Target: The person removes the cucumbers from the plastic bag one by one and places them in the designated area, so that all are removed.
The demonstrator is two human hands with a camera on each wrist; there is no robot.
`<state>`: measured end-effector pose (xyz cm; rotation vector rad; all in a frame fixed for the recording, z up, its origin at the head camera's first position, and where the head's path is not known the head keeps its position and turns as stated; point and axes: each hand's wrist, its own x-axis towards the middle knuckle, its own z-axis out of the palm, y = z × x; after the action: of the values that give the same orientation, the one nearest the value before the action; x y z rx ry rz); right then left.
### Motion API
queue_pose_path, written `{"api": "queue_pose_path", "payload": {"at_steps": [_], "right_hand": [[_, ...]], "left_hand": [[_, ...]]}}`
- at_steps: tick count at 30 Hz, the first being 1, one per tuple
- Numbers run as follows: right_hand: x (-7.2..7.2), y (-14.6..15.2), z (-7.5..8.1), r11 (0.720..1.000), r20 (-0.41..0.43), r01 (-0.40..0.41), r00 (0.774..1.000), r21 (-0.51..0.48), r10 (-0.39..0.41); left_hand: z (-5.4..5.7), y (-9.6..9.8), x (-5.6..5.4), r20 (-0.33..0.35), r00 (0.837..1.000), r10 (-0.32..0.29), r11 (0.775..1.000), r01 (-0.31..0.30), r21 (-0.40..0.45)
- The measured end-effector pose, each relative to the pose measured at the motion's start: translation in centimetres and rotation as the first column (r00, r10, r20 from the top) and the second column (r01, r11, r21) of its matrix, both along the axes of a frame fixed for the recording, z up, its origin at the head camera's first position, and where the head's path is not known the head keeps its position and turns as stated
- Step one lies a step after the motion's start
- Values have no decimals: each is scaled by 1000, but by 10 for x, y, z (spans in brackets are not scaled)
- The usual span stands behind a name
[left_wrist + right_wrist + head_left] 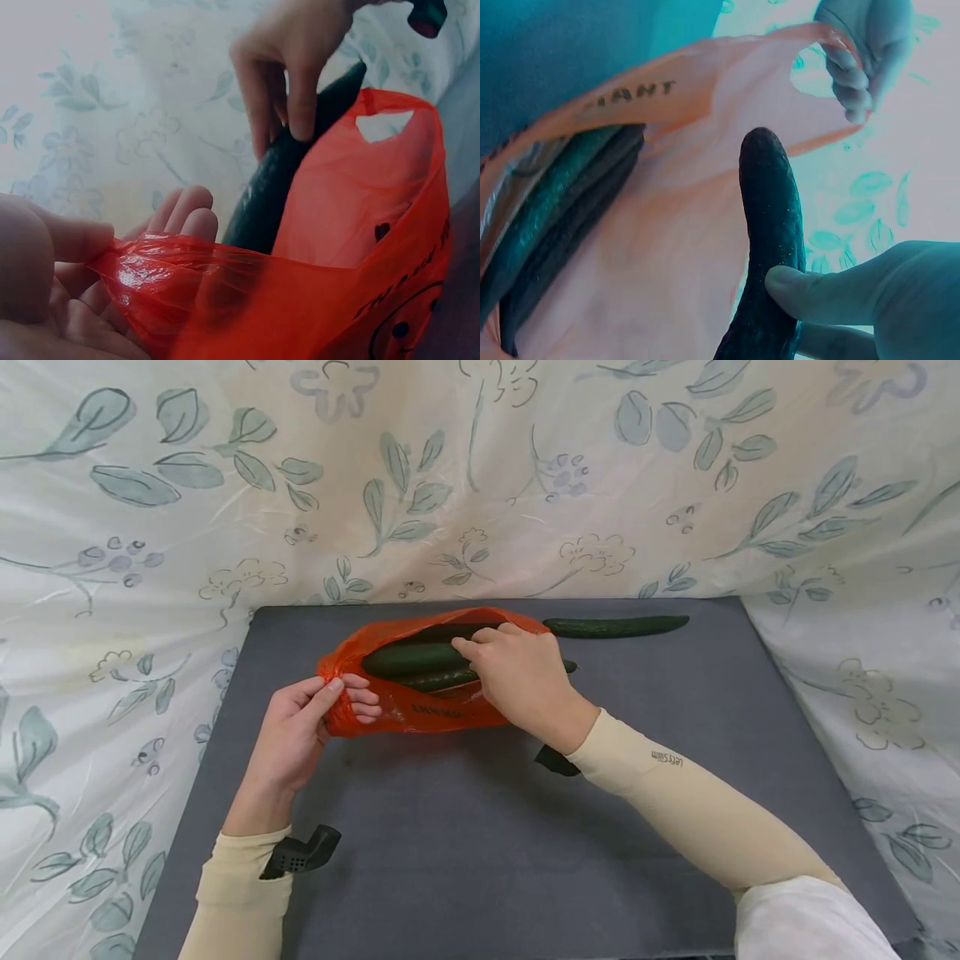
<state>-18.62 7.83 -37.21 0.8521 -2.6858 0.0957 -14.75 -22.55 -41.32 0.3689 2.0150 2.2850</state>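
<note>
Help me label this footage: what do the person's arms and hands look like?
Fitted cream sleeves cover both forearms; the right one bears small dark lettering. A white sleeve shows farther up the right arm. Each wrist has a black device. The left hand and right hand are bare.

We take this for a makeshift filming corner: a leaf-and-flower-print curtain (480,518) hangs behind a dark table (450,843) and along both its sides, and we see a small black wrist camera (303,852). Whether home or studio, we cannot tell.
</note>
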Motion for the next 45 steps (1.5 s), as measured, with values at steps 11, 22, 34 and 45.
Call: {"api": "queue_pose_path", "payload": {"at_steps": [11,22,34,45], "right_hand": [[-6,34,8,998,-36,5,999,-70,-8],[-6,62,13,988,-93,1,996,-153,-16],[-11,87,12,978,-127,-17,992,-208,-9],[-14,121,16,971,-138,10,989,-237,-44]], "left_hand": [[0,0,1,-8,1000,6,1000,-6,4],[1,2,0,5,1000,3,1000,-3,15],[1,0,1,3,1000,10,999,-10,31],[2,-2,2,7,1000,5,1000,-5,12]]}}
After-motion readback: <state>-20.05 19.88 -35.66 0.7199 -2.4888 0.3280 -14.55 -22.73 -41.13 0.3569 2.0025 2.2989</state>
